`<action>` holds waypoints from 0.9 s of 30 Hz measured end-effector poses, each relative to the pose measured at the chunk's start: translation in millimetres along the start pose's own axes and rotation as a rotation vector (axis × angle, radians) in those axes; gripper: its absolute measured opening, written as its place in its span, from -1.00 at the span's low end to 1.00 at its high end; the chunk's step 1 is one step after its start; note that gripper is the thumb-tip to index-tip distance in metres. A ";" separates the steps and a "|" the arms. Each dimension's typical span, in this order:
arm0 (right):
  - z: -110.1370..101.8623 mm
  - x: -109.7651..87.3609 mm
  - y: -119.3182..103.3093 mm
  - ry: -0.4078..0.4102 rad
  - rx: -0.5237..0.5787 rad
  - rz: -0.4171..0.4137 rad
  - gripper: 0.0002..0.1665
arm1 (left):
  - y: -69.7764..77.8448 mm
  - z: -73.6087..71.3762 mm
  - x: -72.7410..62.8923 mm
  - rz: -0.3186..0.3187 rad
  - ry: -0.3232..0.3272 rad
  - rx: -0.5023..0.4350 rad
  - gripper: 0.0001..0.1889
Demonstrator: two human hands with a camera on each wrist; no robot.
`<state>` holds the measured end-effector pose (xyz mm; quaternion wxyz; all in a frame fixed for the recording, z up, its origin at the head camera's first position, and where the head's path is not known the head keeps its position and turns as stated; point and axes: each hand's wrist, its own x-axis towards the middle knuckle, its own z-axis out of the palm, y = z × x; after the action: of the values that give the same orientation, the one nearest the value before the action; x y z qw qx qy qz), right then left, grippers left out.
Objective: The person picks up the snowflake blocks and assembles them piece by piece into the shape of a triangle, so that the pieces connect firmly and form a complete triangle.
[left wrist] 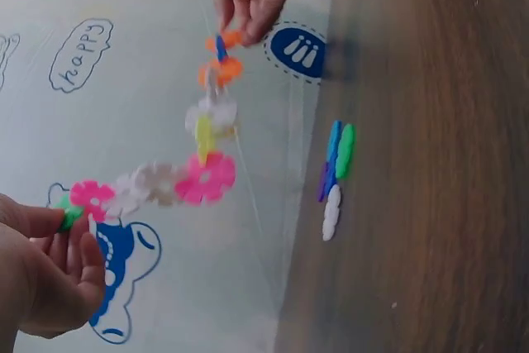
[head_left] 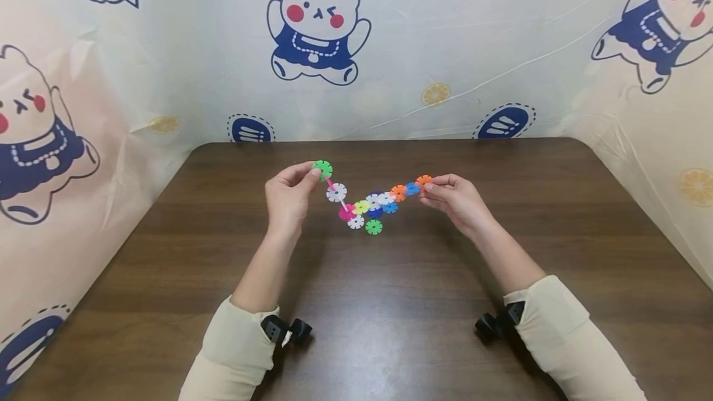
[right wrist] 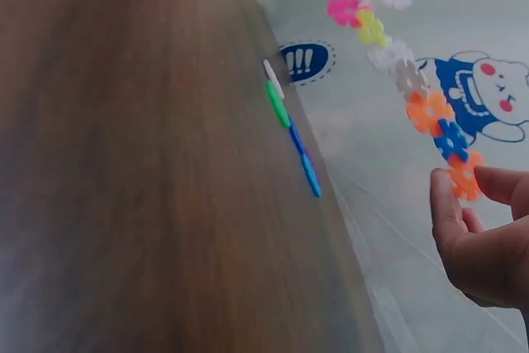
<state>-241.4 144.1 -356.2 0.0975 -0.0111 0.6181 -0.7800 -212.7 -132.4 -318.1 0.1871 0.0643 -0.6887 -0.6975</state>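
Observation:
A sagging chain of slotted plastic snowflake discs is stretched between the two hands above the table. My left hand (head_left: 288, 197) pinches the green disc (head_left: 323, 169) at one end between thumb and fingers. At the other end, my right hand (head_left: 459, 203) pinches an orange disc (right wrist: 467, 178). Between them run pink, white and yellow discs, then a second orange disc (right wrist: 429, 113) and a blue disc (right wrist: 451, 140). The pink disc (left wrist: 207, 178) hangs near the lowest part of the chain.
On the brown table (head_left: 356, 327), beyond the chain, lie loose discs: a green disc (head_left: 374, 227), a white disc (head_left: 355, 222) and blue ones (head_left: 390, 207). A cloth printed with bears (head_left: 314, 23) rises behind the table. Each sleeve cuff carries a black wrist camera (head_left: 301, 331).

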 end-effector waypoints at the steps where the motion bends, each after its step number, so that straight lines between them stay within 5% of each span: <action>1: 1.3 3.9 1.3 0.002 -0.023 0.008 -0.78 | 1.3 -0.3 -0.6 0.055 0.023 0.011 -0.78; 5: 4.0 20.5 6.7 0.004 -0.112 0.049 -0.70 | 6.2 -2.3 -2.7 0.251 0.093 0.037 -0.82; 9: 7.5 36.7 12.3 -0.040 -0.241 0.125 -0.54 | 8.5 -6.2 -4.1 0.379 0.141 0.071 -0.84; 16: 19.2 55.9 19.9 -0.117 -0.499 0.184 -0.39 | 5.5 -10.6 -3.6 0.515 0.208 0.137 -0.84; 27: 28.2 66.6 29.1 -0.215 -0.890 0.051 -0.54 | 5.2 -14.3 -1.2 0.672 0.341 0.136 -0.88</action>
<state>-298.8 99.6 -384.6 0.1658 -0.1174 0.8794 -0.4306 -205.7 -145.2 -313.8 0.5127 -0.0375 -0.6752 -0.5291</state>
